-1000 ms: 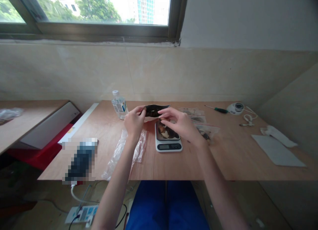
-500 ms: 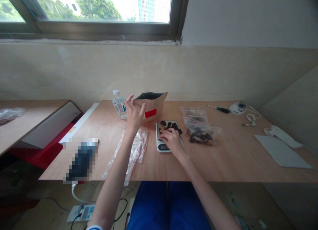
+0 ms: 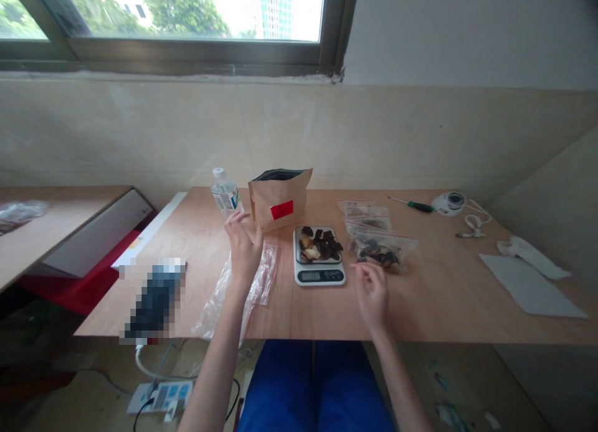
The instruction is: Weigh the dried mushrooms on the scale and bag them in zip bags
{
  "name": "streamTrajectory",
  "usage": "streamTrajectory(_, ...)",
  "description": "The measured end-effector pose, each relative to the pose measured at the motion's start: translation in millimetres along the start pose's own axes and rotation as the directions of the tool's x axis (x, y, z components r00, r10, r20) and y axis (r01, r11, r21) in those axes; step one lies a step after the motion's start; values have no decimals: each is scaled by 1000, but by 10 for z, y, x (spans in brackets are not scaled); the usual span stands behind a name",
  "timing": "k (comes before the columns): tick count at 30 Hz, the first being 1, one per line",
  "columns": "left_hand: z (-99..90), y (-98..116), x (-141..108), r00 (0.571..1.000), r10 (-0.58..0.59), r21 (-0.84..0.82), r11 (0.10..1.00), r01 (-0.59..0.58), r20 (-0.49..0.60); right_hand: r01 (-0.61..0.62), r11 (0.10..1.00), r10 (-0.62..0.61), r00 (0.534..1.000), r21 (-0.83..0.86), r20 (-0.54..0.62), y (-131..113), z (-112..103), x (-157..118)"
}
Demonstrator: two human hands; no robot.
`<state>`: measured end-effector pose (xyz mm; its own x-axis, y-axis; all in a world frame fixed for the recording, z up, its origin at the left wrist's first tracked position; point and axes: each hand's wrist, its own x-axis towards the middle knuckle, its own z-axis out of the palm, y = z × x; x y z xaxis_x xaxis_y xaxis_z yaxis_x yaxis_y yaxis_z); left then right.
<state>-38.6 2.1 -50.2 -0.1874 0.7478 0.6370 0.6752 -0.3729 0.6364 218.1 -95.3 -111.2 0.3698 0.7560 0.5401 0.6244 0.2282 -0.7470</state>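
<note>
A white digital kitchen scale stands mid-table, with dark and pale dried pieces heaped on its square plate. My right hand is over the table just right of the scale, its fingers loosely bent and nothing visible in them. Just behind it is a zip bag of dark dried pieces. To the left, my left hand hovers above flat clear plastic bags, fingers apart and holding nothing. Close beyond it, an upright brown paper pouch with a red label has its top open.
A water bottle stands left of the pouch. At left lies a blurred-out dark device with a cable. Further right are a screwdriver, a white camera with its cable, and a white sheet.
My right hand has left the pieces on the scale and moved right. My left hand has drawn back from the pouch, lower and slightly left. The scale's display now shows.
</note>
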Motion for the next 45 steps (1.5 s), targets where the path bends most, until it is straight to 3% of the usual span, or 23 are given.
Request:
streamTrajectory(3, -135, -12, -421, 986, -154, 72, 986, 150, 57, -206, 977, 209, 976, 53, -56, 207, -70, -134)
streamTrajectory(7, -233, -116, -855, 966, -226, 160, 966, 205, 128, -439, 873, 460, 886, 214, -59, 350, -81, -175)
streamTrajectory(10, -237, -222, -1023, 956, -217, 220, 960, 173, 198, -503, 820, 537, 841, 274, -63, 352, -77, -163)
streamTrajectory(14, -204, -262, -1089, 944, -148, 326, 944, 46, 296, -535, 776, 588, 805, 334, -77, 317, -84, -168)
streamTrajectory(19, -181, -231, -1113, 939, -128, 367, 930, 2, 319, -545, 771, 594, 801, 329, -67, 313, -91, -174)
streamTrajectory(24, -214, -251, -1114, 949, -196, 237, 962, 138, 246, -539, 780, 580, 814, 317, -42, 332, -90, -176)
streamTrajectory(28, -297, -271, -1060, 911, -258, 147, 964, 221, 321, -537, 786, 574, 818, 307, -40, 330, -86, -176)
streamTrajectory(31, -350, -300, -1044, 896, -221, 107, 975, 194, 384, -539, 781, 576, 817, 316, -31, 320, -78, -173)
streamTrajectory(39, -339, -346, -1105, 898, -191, 99, 981, 165, 397, -533, 792, 559, 829, 299, -1, 336, -76, -189)
streamTrajectory(45, -384, -316, -1142, 936, -208, 203, 967, 154, 283, -528, 800, 551, 834, 285, -3, 327, -86, -185)
